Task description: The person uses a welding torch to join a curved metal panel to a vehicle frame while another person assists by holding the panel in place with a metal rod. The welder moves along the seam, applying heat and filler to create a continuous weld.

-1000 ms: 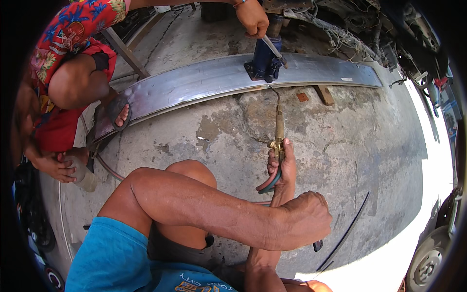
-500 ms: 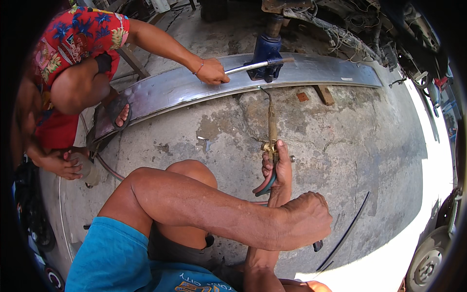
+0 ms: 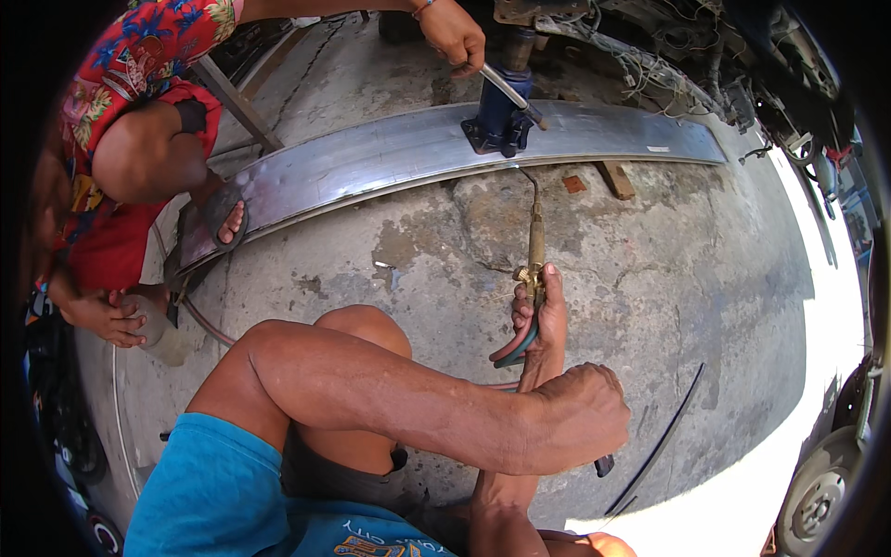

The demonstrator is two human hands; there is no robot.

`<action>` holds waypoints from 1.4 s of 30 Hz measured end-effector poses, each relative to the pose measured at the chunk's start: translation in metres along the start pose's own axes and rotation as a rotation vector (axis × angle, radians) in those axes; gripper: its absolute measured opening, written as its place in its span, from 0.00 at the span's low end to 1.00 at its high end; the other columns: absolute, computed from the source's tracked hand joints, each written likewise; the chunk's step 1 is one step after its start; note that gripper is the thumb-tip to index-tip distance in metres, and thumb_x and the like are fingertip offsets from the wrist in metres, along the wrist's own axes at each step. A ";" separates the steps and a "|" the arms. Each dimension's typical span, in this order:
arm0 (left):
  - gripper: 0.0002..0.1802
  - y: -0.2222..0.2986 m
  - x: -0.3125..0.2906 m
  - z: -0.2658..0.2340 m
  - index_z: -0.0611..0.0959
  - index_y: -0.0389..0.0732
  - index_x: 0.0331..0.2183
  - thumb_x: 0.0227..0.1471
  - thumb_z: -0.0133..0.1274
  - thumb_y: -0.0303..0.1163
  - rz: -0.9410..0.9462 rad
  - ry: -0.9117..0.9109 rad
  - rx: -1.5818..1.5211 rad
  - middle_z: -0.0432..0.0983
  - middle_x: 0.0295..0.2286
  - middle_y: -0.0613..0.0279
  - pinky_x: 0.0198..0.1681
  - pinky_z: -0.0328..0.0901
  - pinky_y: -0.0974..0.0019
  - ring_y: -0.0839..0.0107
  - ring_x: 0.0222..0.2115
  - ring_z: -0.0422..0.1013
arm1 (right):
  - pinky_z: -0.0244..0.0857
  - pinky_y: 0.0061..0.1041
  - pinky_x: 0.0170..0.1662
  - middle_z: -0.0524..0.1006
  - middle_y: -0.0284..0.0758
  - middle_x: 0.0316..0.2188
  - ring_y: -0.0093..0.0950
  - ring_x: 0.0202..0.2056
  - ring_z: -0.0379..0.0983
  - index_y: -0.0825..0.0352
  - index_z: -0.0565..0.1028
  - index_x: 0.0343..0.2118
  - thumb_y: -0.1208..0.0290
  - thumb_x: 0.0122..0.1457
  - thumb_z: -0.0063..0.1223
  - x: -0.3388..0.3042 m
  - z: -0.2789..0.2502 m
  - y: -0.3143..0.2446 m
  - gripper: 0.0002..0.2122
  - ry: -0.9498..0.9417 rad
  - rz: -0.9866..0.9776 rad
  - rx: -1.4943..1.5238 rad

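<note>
head view: clasping torch [image 3: 535, 243], at 12 o'clock from wrist, in snugly curled right hand [image 3: 550, 317]; could overheat jack [image 3: 501, 110], at 11 o'clock from torch tip, if allowed to drift while lit. cannot tell whether lit, or touching plate [image 3: 353, 156] or just short of it. cannot tell grip of left hand [image 3: 587, 413], with fingers hidden, nor follow bracket [image 3: 522, 11] past frame edge at 12 o'clock.

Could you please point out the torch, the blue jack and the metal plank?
Torch [image 3: 536, 239]: head view, on its brass-coloured tube.
Blue jack [image 3: 498, 115]: head view, on its upright body.
Metal plank [image 3: 371, 156]: head view, on its bare top face.
</note>
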State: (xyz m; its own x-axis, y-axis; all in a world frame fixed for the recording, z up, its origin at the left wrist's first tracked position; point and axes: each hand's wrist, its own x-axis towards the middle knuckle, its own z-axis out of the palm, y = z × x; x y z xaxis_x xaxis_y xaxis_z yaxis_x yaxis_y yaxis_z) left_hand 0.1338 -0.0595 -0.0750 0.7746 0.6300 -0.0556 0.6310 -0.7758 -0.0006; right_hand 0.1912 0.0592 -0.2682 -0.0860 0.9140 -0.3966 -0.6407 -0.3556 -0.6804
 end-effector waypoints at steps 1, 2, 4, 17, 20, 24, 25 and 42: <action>0.27 0.000 0.003 0.001 0.83 0.23 0.42 0.38 0.63 0.29 0.016 -0.003 -0.010 0.81 0.30 0.50 0.42 0.76 0.53 0.63 0.35 0.77 | 0.61 0.16 0.12 0.75 0.33 0.23 0.17 0.13 0.64 0.54 0.67 0.44 0.49 0.69 0.55 -0.002 -0.003 -0.003 0.16 0.009 0.005 -0.003; 0.27 0.001 0.005 0.001 0.82 0.23 0.42 0.38 0.63 0.29 0.029 -0.007 -0.019 0.81 0.31 0.50 0.42 0.76 0.53 0.63 0.35 0.77 | 0.61 0.16 0.12 0.75 0.33 0.23 0.17 0.13 0.64 0.54 0.67 0.44 0.49 0.69 0.55 -0.005 -0.006 -0.004 0.16 0.017 0.011 -0.007; 0.27 0.001 0.008 0.003 0.82 0.23 0.43 0.39 0.64 0.28 0.052 -0.008 -0.027 0.81 0.32 0.50 0.43 0.76 0.52 0.62 0.36 0.76 | 0.61 0.16 0.11 0.74 0.34 0.23 0.17 0.13 0.64 0.53 0.67 0.44 0.49 0.69 0.55 -0.008 -0.007 -0.004 0.15 -0.020 0.034 -0.011; 0.30 0.004 0.009 0.013 0.81 0.26 0.49 0.42 0.64 0.28 0.060 -0.028 -0.014 0.81 0.40 0.48 0.47 0.74 0.51 0.59 0.41 0.76 | 0.60 0.18 0.12 0.73 0.34 0.21 0.18 0.13 0.64 0.56 0.65 0.45 0.50 0.69 0.54 -0.009 0.012 -0.006 0.16 -0.012 0.025 -0.119; 0.31 0.006 0.007 0.020 0.81 0.26 0.50 0.42 0.64 0.28 0.030 -0.042 -0.015 0.81 0.41 0.48 0.47 0.73 0.50 0.58 0.43 0.76 | 0.61 0.19 0.12 0.72 0.34 0.21 0.19 0.13 0.64 0.56 0.65 0.45 0.50 0.70 0.54 -0.004 0.016 -0.010 0.17 -0.007 0.003 -0.152; 0.32 0.015 0.005 0.027 0.80 0.27 0.53 0.45 0.64 0.28 0.013 -0.065 -0.034 0.80 0.46 0.47 0.49 0.72 0.50 0.56 0.46 0.75 | 0.62 0.21 0.13 0.72 0.33 0.21 0.20 0.14 0.65 0.58 0.65 0.45 0.52 0.70 0.54 0.004 0.022 -0.016 0.16 -0.001 -0.054 -0.243; 0.32 0.017 0.005 0.029 0.80 0.28 0.54 0.46 0.64 0.28 0.010 -0.068 -0.044 0.80 0.46 0.47 0.50 0.72 0.51 0.56 0.47 0.75 | 0.63 0.21 0.13 0.72 0.33 0.21 0.20 0.14 0.66 0.58 0.65 0.45 0.52 0.70 0.54 0.006 0.024 -0.017 0.16 0.002 -0.066 -0.267; 0.28 0.004 0.006 0.010 0.82 0.30 0.52 0.47 0.60 0.28 0.018 -0.013 -0.009 0.81 0.48 0.46 0.45 0.73 0.56 0.58 0.45 0.77 | 0.64 0.26 0.14 0.72 0.33 0.20 0.22 0.14 0.69 0.62 0.68 0.47 0.57 0.71 0.54 -0.010 0.047 0.007 0.14 -0.031 -0.025 -0.556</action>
State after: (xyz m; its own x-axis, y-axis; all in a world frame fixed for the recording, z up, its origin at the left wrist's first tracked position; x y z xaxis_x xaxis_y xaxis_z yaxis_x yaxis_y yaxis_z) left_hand 0.1402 -0.0588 -0.0857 0.7854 0.6152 -0.0680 0.6172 -0.7868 0.0096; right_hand 0.1524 0.0563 -0.2399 -0.1034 0.9257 -0.3639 -0.1447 -0.3759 -0.9153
